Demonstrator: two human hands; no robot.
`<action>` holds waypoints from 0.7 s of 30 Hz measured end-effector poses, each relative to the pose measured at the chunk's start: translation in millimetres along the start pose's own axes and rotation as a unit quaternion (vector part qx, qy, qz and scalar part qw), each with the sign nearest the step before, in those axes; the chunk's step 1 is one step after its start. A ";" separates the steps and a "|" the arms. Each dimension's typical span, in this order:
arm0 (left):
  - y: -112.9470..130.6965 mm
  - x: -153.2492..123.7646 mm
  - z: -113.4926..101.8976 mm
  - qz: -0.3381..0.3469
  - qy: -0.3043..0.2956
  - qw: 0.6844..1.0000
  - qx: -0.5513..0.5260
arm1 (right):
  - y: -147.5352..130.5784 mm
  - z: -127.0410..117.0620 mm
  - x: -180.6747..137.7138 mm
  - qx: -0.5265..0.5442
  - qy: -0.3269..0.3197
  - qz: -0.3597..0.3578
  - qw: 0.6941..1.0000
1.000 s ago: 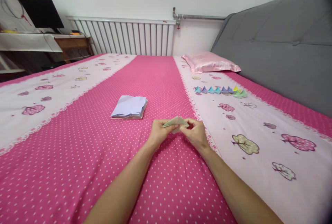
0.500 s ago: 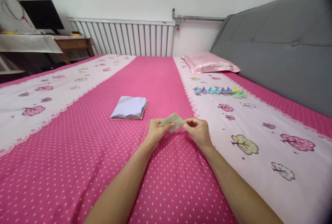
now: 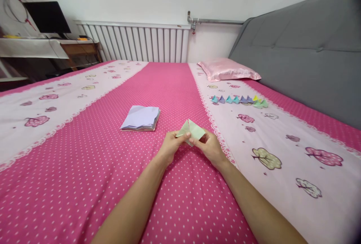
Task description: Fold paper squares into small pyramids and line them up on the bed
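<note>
A small folded sheet of pale green paper (image 3: 194, 129) is held between my two hands, a little above the pink dotted bedspread (image 3: 175, 187). My left hand (image 3: 172, 145) pinches its left side, thumb on the near face. On the right, my right hand (image 3: 210, 146) grips it with the thumb laid across the front and the fingers behind. Both thumbs nearly meet at the lower middle of the paper. A slit or crease runs down from its top point. The fingers behind the paper are mostly hidden.
Left of my hands lies a stack of square paper sheets (image 3: 141, 117), pale lilac on top. Several small folded paper pieces (image 3: 236, 99) in blue, purple, yellow and green stand in a row at the right. Beyond them are a pink pillow (image 3: 228, 70) and the grey headboard (image 3: 304, 55).
My right hand has shifted from the paper's right corner onto its front, thumb moving inward. The green paper has opened wider and turned more of its face towards me.
</note>
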State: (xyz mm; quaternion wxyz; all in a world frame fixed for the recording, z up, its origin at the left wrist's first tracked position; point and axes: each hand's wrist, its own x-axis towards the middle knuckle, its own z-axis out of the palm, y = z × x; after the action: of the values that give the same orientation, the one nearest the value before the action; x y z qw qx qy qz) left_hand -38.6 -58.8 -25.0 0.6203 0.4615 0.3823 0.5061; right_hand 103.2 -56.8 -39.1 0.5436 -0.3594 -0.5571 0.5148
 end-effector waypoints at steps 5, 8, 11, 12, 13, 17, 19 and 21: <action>-0.2 -0.2 0.5 0.005 0.017 0.998 0.054 | 0.7 -1.2 -0.1 0.004 0.026 0.010 1.000; -0.1 0.9 -0.8 0.010 0.046 0.996 0.079 | -1.9 -3.3 -0.6 -0.024 0.034 0.010 0.999; 0.3 0.5 0.3 -0.001 0.052 0.994 0.095 | -2.6 -3.5 -1.7 -0.061 0.047 0.017 0.997; 0.5 0.1 1.2 -0.005 0.052 0.993 0.103 | -2.4 -3.5 -1.9 -0.070 0.050 0.018 0.996; 0.8 -0.3 2.3 -0.007 0.052 0.993 0.110 | -2.2 -3.6 -2.1 -0.078 0.050 0.018 0.996; 1.9 -1.4 6.0 0.007 0.070 0.989 0.131 | -1.6 -5.2 -2.1 -0.148 0.045 0.000 0.988; 1.9 -1.2 6.6 0.020 0.074 0.987 0.140 | -1.6 -6.1 -2.1 -0.191 0.042 -0.008 0.981; 1.3 -0.8 6.4 0.026 0.073 0.985 0.152 | -1.4 -6.5 -2.3 -0.217 0.038 -0.015 0.975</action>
State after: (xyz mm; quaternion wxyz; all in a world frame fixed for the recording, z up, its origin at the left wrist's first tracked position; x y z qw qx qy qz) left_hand -33.1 -60.7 -21.9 0.4995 0.5220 0.4870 0.4907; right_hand 110.2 -58.1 -39.1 0.4809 -0.4802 -0.6396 0.3593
